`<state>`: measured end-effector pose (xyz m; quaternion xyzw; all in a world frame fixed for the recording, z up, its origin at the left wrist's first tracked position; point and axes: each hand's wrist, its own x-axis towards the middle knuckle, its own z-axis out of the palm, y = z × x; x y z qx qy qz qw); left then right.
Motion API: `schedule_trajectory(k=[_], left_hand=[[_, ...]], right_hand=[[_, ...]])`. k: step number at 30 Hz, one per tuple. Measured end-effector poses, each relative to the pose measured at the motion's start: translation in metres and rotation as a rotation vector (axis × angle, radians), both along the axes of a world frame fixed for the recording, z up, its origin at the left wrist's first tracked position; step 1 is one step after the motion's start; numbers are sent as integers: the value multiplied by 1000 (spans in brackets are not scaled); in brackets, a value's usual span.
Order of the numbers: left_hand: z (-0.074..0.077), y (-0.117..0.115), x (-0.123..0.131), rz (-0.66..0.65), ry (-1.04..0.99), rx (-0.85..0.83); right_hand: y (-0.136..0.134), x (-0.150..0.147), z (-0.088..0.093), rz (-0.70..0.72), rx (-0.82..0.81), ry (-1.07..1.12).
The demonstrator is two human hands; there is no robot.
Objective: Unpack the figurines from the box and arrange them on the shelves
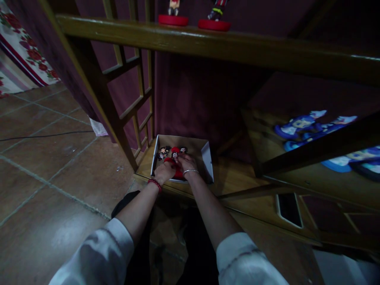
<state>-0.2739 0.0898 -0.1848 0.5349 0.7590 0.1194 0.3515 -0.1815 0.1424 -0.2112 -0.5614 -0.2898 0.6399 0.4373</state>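
Head camera looks forward, down toward the box (207, 157)

The box (207, 159) is white and brown, the top figurine bases (173, 20) red, the cloth (35, 53) flowered red on white.

Brown floor tiles (26, 186) with pale grout lines (55, 190) cover the left side, and a soft sheen of light lies on the near ones. A thin dark cable (47, 136) crosses them towards a wooden shelving unit (178, 37), whose upper board runs across the far part of the view. On its left side stands an open lattice panel (135, 107) of wooden bars. Dark purple fabric (190, 99) hangs behind the unit. At the far left is a white cloth (34, 53) with red roses and stripes. The light is dim, and the right side sinks into shadow.
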Motion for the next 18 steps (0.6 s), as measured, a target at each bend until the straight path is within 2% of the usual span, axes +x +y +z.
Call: schedule_trajectory(k=[3, 5, 8, 12, 18], left_hand=[[-5, 4, -1, 86, -59, 8], [-8, 6, -1, 194, -168, 34], [-10, 8, 4, 382, -459, 96], [-6, 8, 9, 546, -822, 173], [-3, 9, 10, 671, -967, 221]], right_hand=[[-1, 4, 2, -26, -16, 88], [-2, 5, 2, -39, -49, 120], [-4, 7, -2, -13, -55, 149], [-8, 11, -6, 90, -10, 148], [-10, 16, 0, 156, 9, 107]])
